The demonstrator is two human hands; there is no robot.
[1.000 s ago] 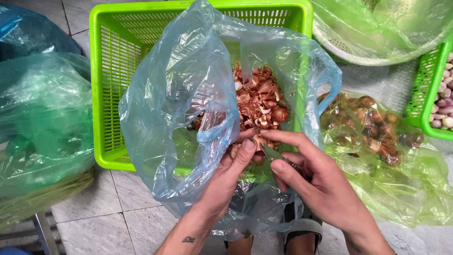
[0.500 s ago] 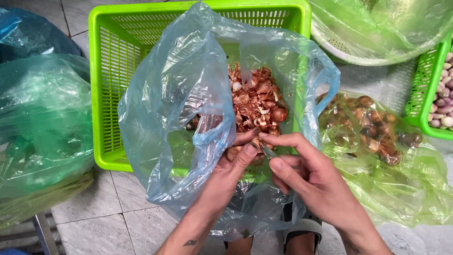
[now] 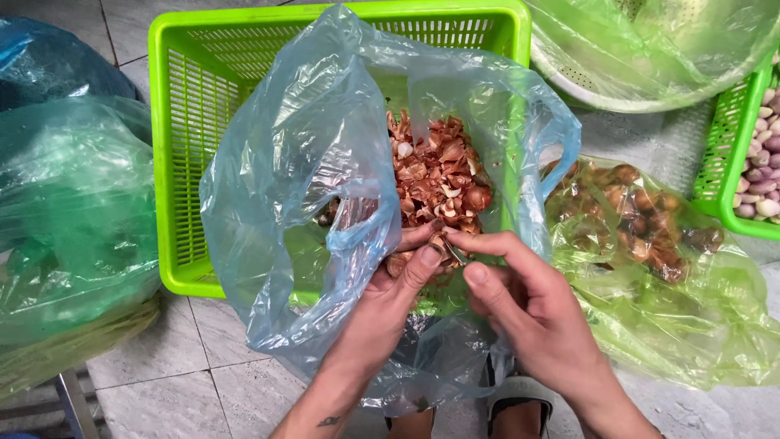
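Fingertips of left hand pinching a shallot, right hand gripping a small blade: peel over blue bag, cutting shallow, away from thumb.

peels in bag, bag in basket, floor beneath

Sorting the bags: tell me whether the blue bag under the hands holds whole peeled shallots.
No: the blue plastic bag holds a heap of reddish-brown shallot skins, while peeled bulbs lie in the green basket at the right.
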